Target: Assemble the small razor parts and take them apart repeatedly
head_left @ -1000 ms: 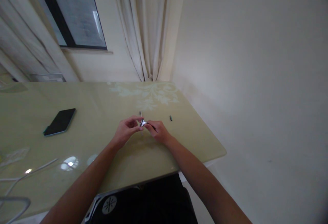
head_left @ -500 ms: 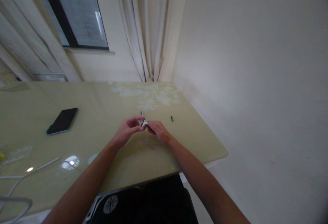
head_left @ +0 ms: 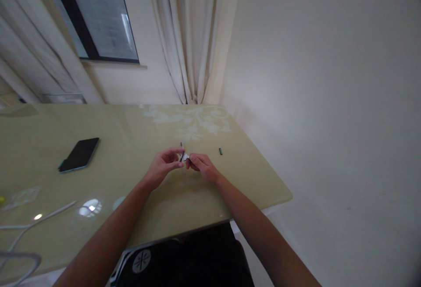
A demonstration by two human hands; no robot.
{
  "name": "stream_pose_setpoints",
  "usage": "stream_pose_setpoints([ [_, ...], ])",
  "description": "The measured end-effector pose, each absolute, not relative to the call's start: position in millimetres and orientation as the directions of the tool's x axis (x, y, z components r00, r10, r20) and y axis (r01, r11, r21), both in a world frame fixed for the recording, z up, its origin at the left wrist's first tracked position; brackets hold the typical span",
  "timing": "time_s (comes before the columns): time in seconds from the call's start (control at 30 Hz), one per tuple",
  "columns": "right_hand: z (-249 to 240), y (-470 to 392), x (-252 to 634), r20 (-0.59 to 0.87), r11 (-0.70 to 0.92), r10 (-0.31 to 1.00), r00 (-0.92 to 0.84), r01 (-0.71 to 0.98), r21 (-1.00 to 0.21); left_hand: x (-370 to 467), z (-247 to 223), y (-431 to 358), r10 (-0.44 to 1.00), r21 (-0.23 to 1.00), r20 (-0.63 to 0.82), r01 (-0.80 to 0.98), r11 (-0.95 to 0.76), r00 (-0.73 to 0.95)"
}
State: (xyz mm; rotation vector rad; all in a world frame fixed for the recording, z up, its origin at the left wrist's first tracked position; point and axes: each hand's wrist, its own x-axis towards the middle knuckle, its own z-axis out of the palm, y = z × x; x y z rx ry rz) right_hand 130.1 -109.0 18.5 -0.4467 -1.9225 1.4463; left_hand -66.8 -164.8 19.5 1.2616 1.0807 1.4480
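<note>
My left hand (head_left: 163,165) pinches a small dark bar (head_left: 181,156) upright between thumb and fingertips. My right hand (head_left: 203,166) is closed on a small silvery-white piece (head_left: 186,157), whose end meets or nearly meets the bar; I cannot tell which. Most of the piece is covered by my right fingers, and its kind is too small to make out. Under the hands, a thin pale stick with a dark tip (head_left: 181,144) lies on the table, partly hidden. Off to the right of my right hand lies a short dark piece with a greenish tint (head_left: 220,151).
The glossy cream table (head_left: 256,177) has a rounded right corner near the wall. A black flat case or tablet (head_left: 80,154) lies at the left. Nearer are a white cable (head_left: 52,214) and clear plastic wrapping (head_left: 23,198). Curtains (head_left: 189,37) hang behind.
The silvery piece has turned slightly and shifted a little to the right, so the dark bar shows more clearly in my left fingers. Both hands stay almost in place.
</note>
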Motion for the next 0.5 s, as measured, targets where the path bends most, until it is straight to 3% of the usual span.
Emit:
stream_pose_setpoints([
  [0.23,23.7,-113.0,130.9,0.374,0.476,0.605,-0.703,-0.057,-0.877,-64.0,20.8,-166.0,0.973,0.967,0.222,-0.108,-0.229,-0.068],
  [0.5,24.7,-113.4,129.3,0.403,0.522,0.613,-0.680,-0.035,-0.852,-63.8,21.0,-165.9,0.973,0.970,0.218,-0.091,-0.225,-0.078],
])
